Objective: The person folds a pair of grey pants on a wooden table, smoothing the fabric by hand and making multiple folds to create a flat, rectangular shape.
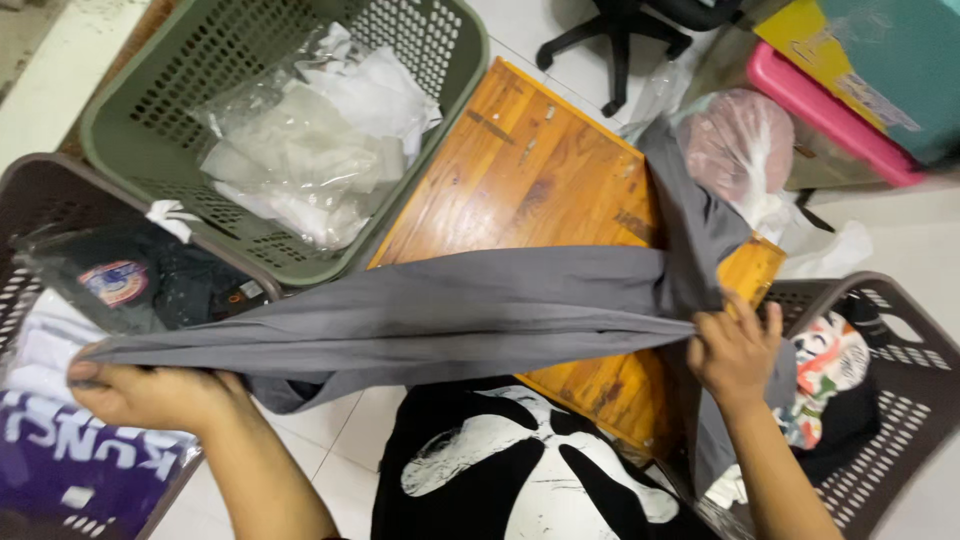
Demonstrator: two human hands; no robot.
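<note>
Head camera looks down: at far left a brown basket [20, 180] holds bagged dark and purple shirts, with a green basket [440, 110] of clear plastic bags behind it. Left hand [150, 392] is closed around one end of a grey garment [450, 310], stretched taut across a wooden board [530, 170] to the right hand [735, 350], whose fingers pinch the other end. Beyond it, a dark basket [915, 400] holds a printed shirt.
</note>
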